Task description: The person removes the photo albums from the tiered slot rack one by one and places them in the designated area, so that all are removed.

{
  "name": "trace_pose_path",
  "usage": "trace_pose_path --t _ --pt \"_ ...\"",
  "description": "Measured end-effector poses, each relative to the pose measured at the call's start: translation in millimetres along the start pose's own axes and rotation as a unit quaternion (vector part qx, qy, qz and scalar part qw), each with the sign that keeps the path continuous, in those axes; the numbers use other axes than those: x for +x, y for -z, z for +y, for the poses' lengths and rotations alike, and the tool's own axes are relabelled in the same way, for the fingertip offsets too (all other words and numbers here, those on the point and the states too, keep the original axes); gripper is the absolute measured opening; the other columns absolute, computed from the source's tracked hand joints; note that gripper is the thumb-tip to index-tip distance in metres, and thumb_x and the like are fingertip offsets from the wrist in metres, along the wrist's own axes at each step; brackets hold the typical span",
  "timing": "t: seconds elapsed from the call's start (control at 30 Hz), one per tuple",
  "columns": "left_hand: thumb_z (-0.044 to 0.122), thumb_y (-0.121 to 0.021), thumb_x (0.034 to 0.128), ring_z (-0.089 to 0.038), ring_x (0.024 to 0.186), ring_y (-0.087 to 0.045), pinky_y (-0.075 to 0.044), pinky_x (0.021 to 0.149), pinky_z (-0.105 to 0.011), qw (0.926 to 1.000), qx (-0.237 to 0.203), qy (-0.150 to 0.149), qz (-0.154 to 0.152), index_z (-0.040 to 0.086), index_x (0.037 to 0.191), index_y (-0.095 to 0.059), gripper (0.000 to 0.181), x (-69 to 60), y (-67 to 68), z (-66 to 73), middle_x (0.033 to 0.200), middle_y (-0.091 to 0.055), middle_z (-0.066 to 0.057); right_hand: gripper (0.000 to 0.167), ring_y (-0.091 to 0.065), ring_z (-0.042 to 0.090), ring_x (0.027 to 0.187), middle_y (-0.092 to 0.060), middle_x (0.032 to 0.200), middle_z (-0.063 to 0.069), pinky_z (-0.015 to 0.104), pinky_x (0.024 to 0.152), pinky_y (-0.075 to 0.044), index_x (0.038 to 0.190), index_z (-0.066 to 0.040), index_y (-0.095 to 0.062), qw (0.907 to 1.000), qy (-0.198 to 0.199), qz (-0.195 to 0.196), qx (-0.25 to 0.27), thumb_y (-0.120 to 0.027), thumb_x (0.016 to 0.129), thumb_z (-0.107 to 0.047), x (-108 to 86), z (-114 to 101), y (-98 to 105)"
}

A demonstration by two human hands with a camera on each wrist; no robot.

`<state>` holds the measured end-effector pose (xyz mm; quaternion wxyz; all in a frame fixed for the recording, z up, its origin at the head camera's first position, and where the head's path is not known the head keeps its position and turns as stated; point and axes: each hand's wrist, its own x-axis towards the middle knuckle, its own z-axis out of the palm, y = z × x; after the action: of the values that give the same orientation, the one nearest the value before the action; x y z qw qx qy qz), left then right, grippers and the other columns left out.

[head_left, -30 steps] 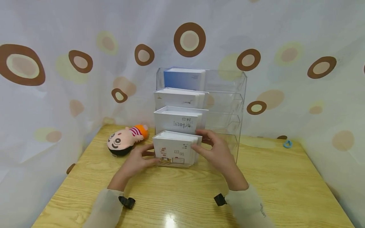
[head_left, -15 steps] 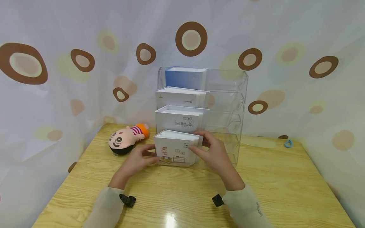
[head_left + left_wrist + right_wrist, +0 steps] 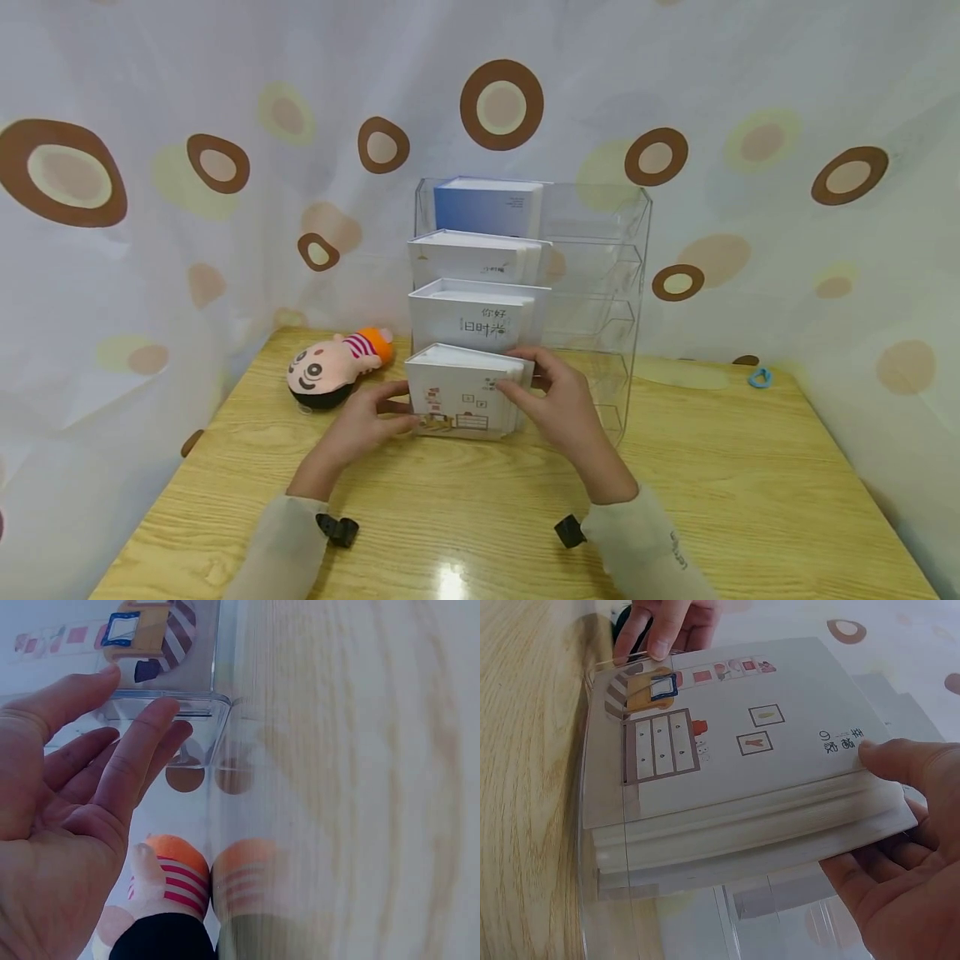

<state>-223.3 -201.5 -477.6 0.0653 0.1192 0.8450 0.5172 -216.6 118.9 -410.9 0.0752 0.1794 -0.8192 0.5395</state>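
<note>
A white photo album (image 3: 459, 400) with a drawn room on its cover stands in the lowest front tier of the clear rack (image 3: 611, 417). My right hand (image 3: 558, 404) pinches its upper right side, thumb on the cover (image 3: 780, 697) and fingers behind. At the rack's lower left corner, my left hand (image 3: 367, 421) grips the edge, thumb against the front and fingers along the side panel. Behind stand a white album (image 3: 461, 325) with dark lettering, another white album (image 3: 457, 262) and a blue one (image 3: 480, 208), each a tier higher.
A plush doll (image 3: 326, 371) with a striped top lies left of the rack on the wooden table (image 3: 420, 517). A small blue ring-like piece (image 3: 760, 377) sits at the back right. A patterned sheet (image 3: 562, 92) hangs behind.
My right thumb has shifted slightly left over the front album's cover, and the right wrist has moved a little left. The left hand keeps its place at the rack's corner.
</note>
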Motion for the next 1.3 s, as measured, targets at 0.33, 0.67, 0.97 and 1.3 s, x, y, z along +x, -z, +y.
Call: trace_pose_path --t 0.33,0.67,0.97,1.3 --pt "0.016 -0.082 0.1032 -0.042 0.136 -0.071 -0.068 0.107 -0.046 0.9999 -0.009 0.005 -0.003 0.002 0.158 -0.061 0.060 -0.7 0.6 -2.2 0.161 -0.063 -0.022 0.031 -0.081 0.036 0.118 -0.081 0.126 0.018 0.051 0.101 -0.070 0.129 -0.003 -0.074 0.9995 0.009 0.020 -0.021 -0.084 0.101 -0.013 -2.3 -2 -5" --pt "0.015 -0.082 0.1027 -0.041 0.134 -0.072 -0.069 0.104 -0.043 0.9998 -0.015 0.009 -0.003 0.001 0.157 -0.062 0.060 -0.4 0.4 -2.2 0.160 -0.064 -0.023 0.029 -0.083 0.035 0.114 -0.082 0.123 0.018 0.044 0.097 -0.072 0.125 -0.002 -0.074 0.9990 0.020 0.027 -0.029 -0.085 0.100 -0.011 -4.7 -4 -5" --pt "0.012 -0.081 0.1028 -0.042 0.137 -0.071 -0.068 0.108 -0.047 0.9999 -0.011 0.010 -0.002 0.000 0.159 -0.059 0.062 -0.7 1.1 -2.9 0.163 -0.061 -0.023 0.030 -0.082 0.035 0.114 -0.082 0.124 0.018 0.050 0.097 -0.072 0.129 -0.001 -0.072 0.9982 0.032 0.024 -0.043 -0.082 0.103 -0.013 -4.8 -7 -1" --pt "0.014 -0.081 0.1030 -0.043 0.135 -0.072 -0.068 0.109 -0.048 1.0000 0.007 0.003 -0.006 0.001 0.159 -0.060 0.061 -0.4 0.3 -1.3 0.162 -0.063 -0.023 0.030 -0.082 0.037 0.115 -0.080 0.126 0.020 0.054 0.096 -0.071 0.132 0.000 -0.068 0.9977 0.040 0.019 -0.052 -0.078 0.107 -0.012 -8.1 -14 3"
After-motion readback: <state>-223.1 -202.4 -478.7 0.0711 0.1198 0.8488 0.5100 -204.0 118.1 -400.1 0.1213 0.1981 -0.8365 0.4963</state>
